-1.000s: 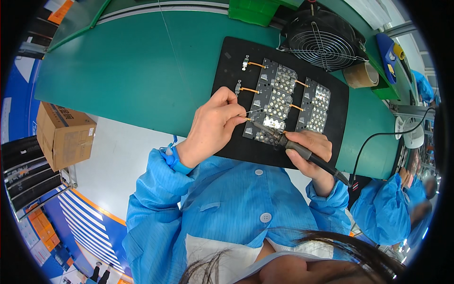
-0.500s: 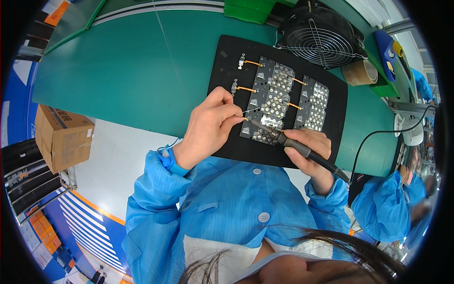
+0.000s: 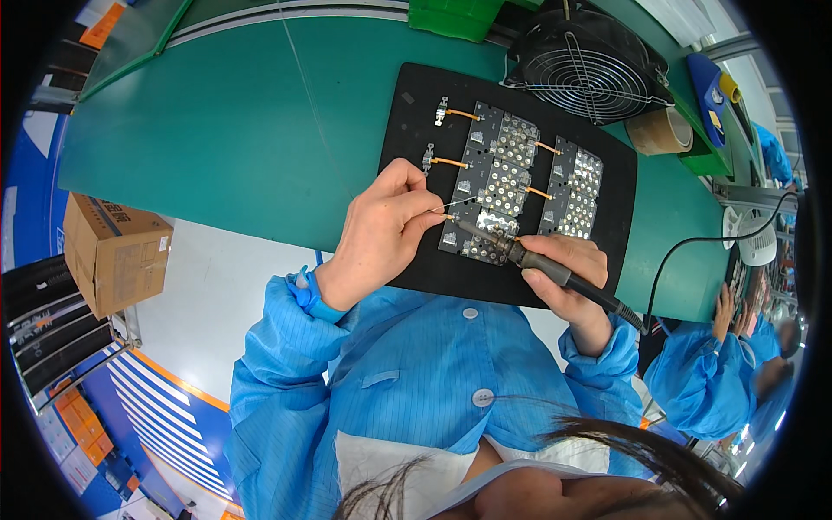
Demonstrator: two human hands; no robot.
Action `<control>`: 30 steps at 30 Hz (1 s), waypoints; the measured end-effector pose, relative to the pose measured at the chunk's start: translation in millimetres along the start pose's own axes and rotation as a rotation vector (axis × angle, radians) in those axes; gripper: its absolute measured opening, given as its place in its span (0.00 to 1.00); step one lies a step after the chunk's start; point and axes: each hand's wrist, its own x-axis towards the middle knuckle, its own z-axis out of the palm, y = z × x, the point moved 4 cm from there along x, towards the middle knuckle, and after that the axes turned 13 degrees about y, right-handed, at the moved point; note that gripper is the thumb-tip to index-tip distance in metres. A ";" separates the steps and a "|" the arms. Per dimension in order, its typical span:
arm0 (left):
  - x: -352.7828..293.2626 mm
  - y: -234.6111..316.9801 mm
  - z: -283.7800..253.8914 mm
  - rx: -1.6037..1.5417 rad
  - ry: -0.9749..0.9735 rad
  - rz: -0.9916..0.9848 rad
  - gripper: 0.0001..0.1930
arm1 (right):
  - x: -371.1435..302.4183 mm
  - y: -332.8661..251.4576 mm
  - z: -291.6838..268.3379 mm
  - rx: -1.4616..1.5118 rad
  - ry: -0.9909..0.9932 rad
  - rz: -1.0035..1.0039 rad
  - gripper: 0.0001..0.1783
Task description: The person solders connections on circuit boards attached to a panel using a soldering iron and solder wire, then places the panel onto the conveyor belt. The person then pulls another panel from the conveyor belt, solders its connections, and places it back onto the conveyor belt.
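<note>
My right hand (image 3: 568, 276) grips a soldering iron (image 3: 542, 264) by its dark handle. The iron's tip points left, at the left edge of the lowest circuit board (image 3: 498, 225) in the left column. Close to that tip, my left hand (image 3: 387, 227) is closed in a pinch on a thin, silvery solder wire (image 3: 459, 203). A small orange strip (image 3: 447, 217) shows at the same fingertips; whatever lies behind the fingers is hidden. Farther up, orange flex strips (image 3: 451, 162) join the boards to small metal connectors (image 3: 428, 159). The boards lie on a black mat (image 3: 416, 104).
A black fan with a wire guard (image 3: 589, 82) stands at the back right, beside a tape roll (image 3: 660, 133) and green bins (image 3: 455, 17). The iron's cord (image 3: 672, 251) curves rightward over the green table (image 3: 217, 130). A cardboard box (image 3: 117, 251) sits at left. A co-worker in blue (image 3: 706, 381) is at right.
Both my hands and the iron stay almost in place. At the far right, the co-worker's hands have shifted.
</note>
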 end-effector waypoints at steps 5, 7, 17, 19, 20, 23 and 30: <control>-0.2 -0.3 0.2 -0.001 0.002 -0.004 0.06 | -0.6 0.9 -0.9 0.002 -0.001 0.010 0.17; -0.2 -0.9 0.8 -0.002 0.002 -0.003 0.06 | 0.3 0.3 -1.5 -0.003 0.001 0.013 0.17; 0.6 -0.6 1.6 0.013 -0.008 -0.005 0.06 | -1.0 2.1 -2.8 -0.005 -0.001 0.019 0.17; 0.2 -0.6 0.7 0.002 -0.007 -0.009 0.06 | -1.6 2.4 -0.8 0.002 0.001 0.010 0.17; -0.1 -0.6 0.2 -0.007 -0.005 -0.013 0.06 | -1.7 2.2 0.0 0.011 0.002 0.000 0.17; -0.9 -0.9 -0.6 -0.014 0.002 -0.010 0.06 | -2.5 1.4 0.7 0.010 0.005 0.020 0.17; 1.9 3.3 -0.1 0.002 -0.046 0.020 0.07 | 1.5 -2.5 -5.0 0.021 0.016 0.036 0.16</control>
